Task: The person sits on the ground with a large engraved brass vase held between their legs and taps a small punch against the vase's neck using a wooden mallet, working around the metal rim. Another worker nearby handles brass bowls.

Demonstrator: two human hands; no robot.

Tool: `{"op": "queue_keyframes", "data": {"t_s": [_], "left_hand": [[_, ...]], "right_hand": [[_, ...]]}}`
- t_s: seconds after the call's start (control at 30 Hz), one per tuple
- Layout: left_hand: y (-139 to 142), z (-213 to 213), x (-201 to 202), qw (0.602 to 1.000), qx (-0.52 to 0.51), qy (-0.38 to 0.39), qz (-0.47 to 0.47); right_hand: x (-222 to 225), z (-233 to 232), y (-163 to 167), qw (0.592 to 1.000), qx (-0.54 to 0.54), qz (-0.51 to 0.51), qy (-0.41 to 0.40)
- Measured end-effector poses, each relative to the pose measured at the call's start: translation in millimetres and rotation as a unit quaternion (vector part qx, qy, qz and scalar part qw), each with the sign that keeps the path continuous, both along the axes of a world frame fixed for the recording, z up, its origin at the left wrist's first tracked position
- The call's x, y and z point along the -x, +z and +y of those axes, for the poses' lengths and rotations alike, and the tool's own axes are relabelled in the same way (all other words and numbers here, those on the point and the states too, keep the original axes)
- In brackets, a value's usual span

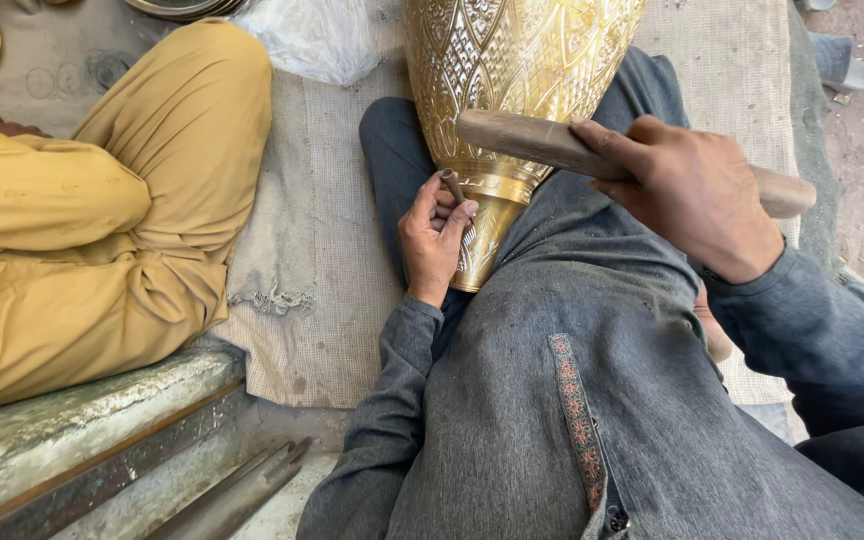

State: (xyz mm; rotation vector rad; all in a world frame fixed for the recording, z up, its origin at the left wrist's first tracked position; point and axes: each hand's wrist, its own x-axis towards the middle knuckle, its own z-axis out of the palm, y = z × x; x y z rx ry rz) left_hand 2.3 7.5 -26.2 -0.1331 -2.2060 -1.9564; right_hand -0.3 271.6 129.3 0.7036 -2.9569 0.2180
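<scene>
Head camera, steeply down, close.

You wear a loose, long-sleeved tunic and trousers of dusty blue-grey cloth. A narrow embroidered strip of reddish and pale floral pattern runs down the tunic's front, ending at a small dark button. Both hands, left hand [436, 238] and right hand [687, 190], are bare.

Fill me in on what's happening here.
A person seated on a woven mat has an engraved brass vessel lying across the lap. The left hand holds a small metal punch against the vessel's narrow end, while the right hand grips a wooden mallet just above it. Another person in yellow clothing sits alongside.
</scene>
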Motion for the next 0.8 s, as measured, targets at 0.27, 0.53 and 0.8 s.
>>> {"op": "queue_keyframes", "data": {"t_s": [0.27,0.53,0.8], "left_hand": [[4,1,0,1.000,0.005,-0.004,0.008],[7,1,-1,1.000,0.005,-0.015,-0.024],[3,-1,1,0.999,0.006,-0.032,-0.007]], "right_hand": [[5,-23,21,0.997,-0.022,0.015,0.072],[-2,-29,30,0.995,-0.088,-0.002,0.055],[-7,-11,17,0.995,0.069,-0.063,0.030]]}}
